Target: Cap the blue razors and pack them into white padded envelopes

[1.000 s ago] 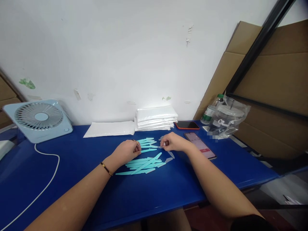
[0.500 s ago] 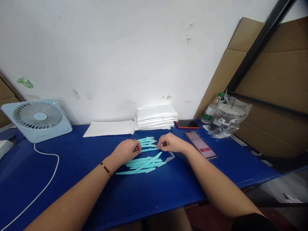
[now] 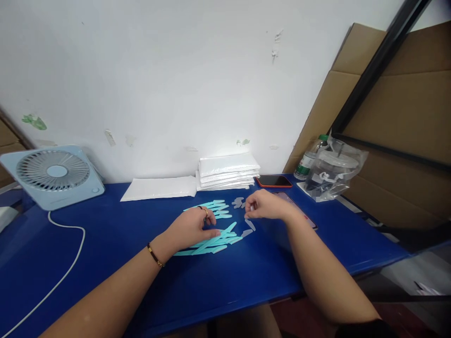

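My left hand point(image 3: 192, 227) is open above a loose heap of turquoise eyebrow razors point(image 3: 216, 241), its thumb over the handles and touching or nearly touching them. Beyond its fingers lies a neater row of the same razors point(image 3: 220, 206), partly covered by the hand. My right hand point(image 3: 266, 205) is closed in a pinch just right of the razors, with a small pale piece, seemingly a clear blade cap point(image 3: 252, 208), showing between the fingertips. Several clear caps point(image 3: 238, 202) lie in a cluster beside it, and two more caps point(image 3: 249, 225) lie nearer me.
Along the wall stand a stack of white packets point(image 3: 227, 171) and a single flat packet point(image 3: 160, 188). A red-edged phone point(image 3: 274, 181) and another phone point(image 3: 303, 213), partly behind my right arm, lie rightward. A bottle point(image 3: 306, 164), a bagged cup point(image 3: 333, 171) and a fan point(image 3: 54, 176) flank them.
My right hand has moved right, away from the razor tips, uncovering the cap cluster. The left hand has let go of a razor, now in the far row, and shifted toward the near heap.
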A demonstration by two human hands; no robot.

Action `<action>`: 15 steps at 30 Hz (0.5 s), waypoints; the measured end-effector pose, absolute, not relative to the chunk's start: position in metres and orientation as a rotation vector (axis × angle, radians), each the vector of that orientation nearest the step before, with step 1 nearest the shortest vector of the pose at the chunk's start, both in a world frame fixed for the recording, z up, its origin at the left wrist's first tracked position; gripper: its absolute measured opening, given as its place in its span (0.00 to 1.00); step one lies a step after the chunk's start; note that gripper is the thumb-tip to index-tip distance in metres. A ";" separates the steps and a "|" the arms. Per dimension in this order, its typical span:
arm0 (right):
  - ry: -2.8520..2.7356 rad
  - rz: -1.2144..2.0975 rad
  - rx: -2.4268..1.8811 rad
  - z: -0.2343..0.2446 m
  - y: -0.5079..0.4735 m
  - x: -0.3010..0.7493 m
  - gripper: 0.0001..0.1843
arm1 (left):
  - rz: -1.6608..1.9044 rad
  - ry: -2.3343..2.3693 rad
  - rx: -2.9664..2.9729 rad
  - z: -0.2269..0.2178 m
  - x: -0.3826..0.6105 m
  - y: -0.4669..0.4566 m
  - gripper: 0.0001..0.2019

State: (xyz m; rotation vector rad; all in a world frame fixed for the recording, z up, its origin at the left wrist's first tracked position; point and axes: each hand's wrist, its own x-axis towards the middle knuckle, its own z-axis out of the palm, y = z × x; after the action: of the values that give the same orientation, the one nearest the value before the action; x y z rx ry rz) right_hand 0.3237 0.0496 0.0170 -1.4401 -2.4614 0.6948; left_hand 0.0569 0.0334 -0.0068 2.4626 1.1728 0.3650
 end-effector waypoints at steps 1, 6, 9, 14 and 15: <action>-2.496 0.749 -1.495 0.018 0.048 0.327 0.08 | 0.316 1.131 2.467 -0.006 0.059 0.030 0.17; -2.606 0.784 -1.594 0.010 0.049 0.321 0.07 | 0.236 1.118 2.477 -0.009 0.065 0.027 0.10; -2.650 0.660 -1.525 0.006 0.051 0.314 0.05 | 0.210 1.119 2.441 -0.007 0.063 0.030 0.10; -2.643 0.579 -1.444 0.005 0.053 0.311 0.08 | 0.315 1.165 2.437 -0.006 0.054 0.040 0.13; -2.635 0.573 -1.433 0.005 0.054 0.311 0.08 | 0.346 1.187 2.443 -0.008 0.053 0.042 0.13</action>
State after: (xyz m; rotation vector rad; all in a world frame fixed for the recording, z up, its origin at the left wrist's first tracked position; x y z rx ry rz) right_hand 0.3106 0.0541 0.0045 -1.4335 -2.6354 0.5730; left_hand 0.0535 0.0415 -0.0079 2.4427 1.1871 0.3459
